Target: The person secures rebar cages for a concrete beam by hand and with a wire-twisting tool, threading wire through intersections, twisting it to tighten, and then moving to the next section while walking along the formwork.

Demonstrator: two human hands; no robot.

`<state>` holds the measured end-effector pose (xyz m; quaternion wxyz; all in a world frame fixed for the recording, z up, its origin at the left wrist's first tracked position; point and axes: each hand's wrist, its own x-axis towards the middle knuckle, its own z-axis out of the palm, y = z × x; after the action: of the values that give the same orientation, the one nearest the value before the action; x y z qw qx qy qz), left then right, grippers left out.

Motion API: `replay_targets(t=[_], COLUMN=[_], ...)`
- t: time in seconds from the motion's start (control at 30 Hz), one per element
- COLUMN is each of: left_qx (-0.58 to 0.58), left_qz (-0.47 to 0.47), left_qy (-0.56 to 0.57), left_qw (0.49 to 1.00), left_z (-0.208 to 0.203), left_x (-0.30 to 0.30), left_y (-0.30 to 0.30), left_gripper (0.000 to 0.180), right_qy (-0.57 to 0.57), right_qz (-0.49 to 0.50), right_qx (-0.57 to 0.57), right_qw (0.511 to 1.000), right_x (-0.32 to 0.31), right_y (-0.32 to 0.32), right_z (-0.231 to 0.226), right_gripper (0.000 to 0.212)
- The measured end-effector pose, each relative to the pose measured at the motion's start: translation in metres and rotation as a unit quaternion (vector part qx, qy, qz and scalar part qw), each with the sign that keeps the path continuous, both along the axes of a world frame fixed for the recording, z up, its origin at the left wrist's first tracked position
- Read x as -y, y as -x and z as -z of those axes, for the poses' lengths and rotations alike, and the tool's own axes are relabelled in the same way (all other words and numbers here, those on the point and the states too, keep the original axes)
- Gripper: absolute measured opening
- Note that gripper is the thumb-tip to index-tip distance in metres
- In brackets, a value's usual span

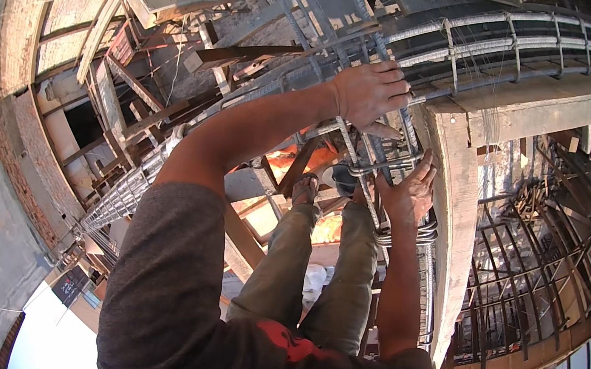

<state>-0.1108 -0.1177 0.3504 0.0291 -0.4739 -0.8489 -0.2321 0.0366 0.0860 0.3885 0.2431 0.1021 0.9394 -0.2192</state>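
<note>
Left grip point(371, 98) on the rebar point(409, 131), fingers draped across; can't tell if clenched. Right grip point(410, 192) at the right end of the steel stirrup point(370, 170); closure unclear. Stirrup sits below left grip, near wooden formwork point(458, 178).

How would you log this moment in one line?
left hand: over steel bars | right hand: at metal hoop | beside right hand: wooden board | between forearms: trousered legs
</note>
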Motion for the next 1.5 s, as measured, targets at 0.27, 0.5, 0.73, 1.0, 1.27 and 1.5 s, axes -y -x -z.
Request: replay_targets(t=[0.27, 0.5, 0.73, 1.0, 1.27, 1.5], left_qx=[0.010, 0.001, -0.037, -0.116, -0.137, -0.166], left_qz=[-0.044, -0.005, -0.040, -0.052, -0.054, -0.047], left_qy=[0.000, -0.019, -0.055, -0.055, -0.032, -0.050], left_qw=[0.999, 1.000, 0.997, 0.990, 0.989, 0.984], left_z=[-0.001, 0.002, 0.000, 0.000, -0.007, 0.000], left_x=[-0.002, -0.002, 0.001, 0.004, -0.001, 0.000], left_y=[0.001, -0.003, -0.012, -0.016, -0.020, -0.021], left_gripper=[0.059, 0.054, 0.053, 0.054, 0.049, 0.047], right_qy=[-0.088, -0.092, -0.073, -0.069, -0.004, -0.020], right_qz=[-0.005, 0.034, 0.022, 0.002, -0.013, -0.126], right_qx=[-0.075, -0.027, -0.073, -0.092, -0.295, -0.359], right_qw=[0.993, 0.995, 0.994, 0.993, 0.955, 0.925], right_x=[0.007, 0.007, 0.006, 0.009, 0.000, 0.007], right_y=[-0.007, -0.015, -0.018, -0.020, -0.031, -0.041], right_z=[0.006, 0.025, 0.020, 0.009, 0.022, 0.025], right_gripper=[0.063, 0.075, 0.082, 0.069, 0.070, 0.022])
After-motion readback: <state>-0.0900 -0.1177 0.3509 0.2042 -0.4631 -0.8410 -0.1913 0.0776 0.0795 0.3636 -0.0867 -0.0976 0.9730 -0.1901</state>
